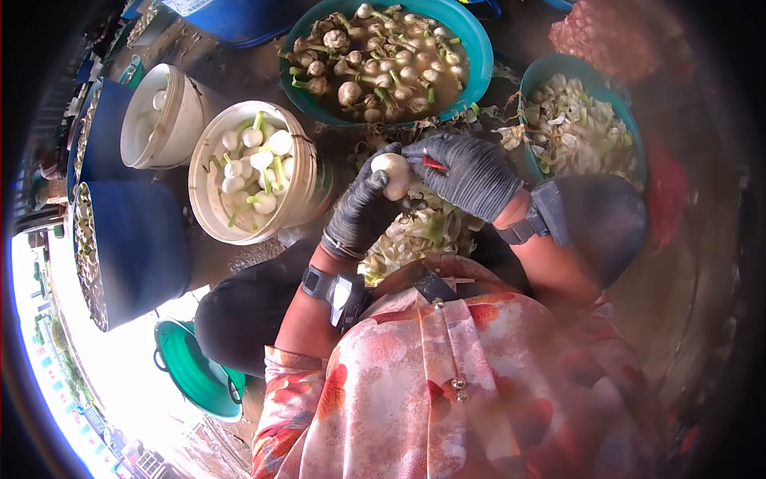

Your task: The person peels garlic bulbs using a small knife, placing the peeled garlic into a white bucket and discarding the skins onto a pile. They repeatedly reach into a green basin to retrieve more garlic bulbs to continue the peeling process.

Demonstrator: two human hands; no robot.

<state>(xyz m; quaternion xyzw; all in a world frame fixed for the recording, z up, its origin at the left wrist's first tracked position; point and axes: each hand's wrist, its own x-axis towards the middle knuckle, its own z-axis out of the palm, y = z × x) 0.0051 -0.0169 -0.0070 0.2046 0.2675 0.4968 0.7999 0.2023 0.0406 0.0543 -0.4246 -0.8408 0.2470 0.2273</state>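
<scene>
Far left, we had a blue barrel (144,247) standing tall, with a green basin (191,371) in the sunlight below it. Next over we passed a white bucket (159,148), tipped towards us, and beside it a second bucket (199,191) filled with peeled white bulbs, some with their green stalks on.

Then the middle. Our left hand (363,211), in a dark glove, was raised above our lap, its fingers curled and pressed round the onion (395,174), which sat pale and round between both hands. Just beneath it, a heap of peelings (423,231) lay in our lap. Behind the hands was the big teal basin (479,48), crowded with unpeeled bulbs, and the hands covered its near rim.

Our right hand (471,172), also gloved, met the onion from the other side, thumb and forefinger pinching a small red tool (433,164) against it. We could not make out its blade.

Further right, a smaller teal basin (531,84) held cut scraps, partly blocked by our right forearm. A red mesh sack (614,36) sat in the top right corner.
</scene>
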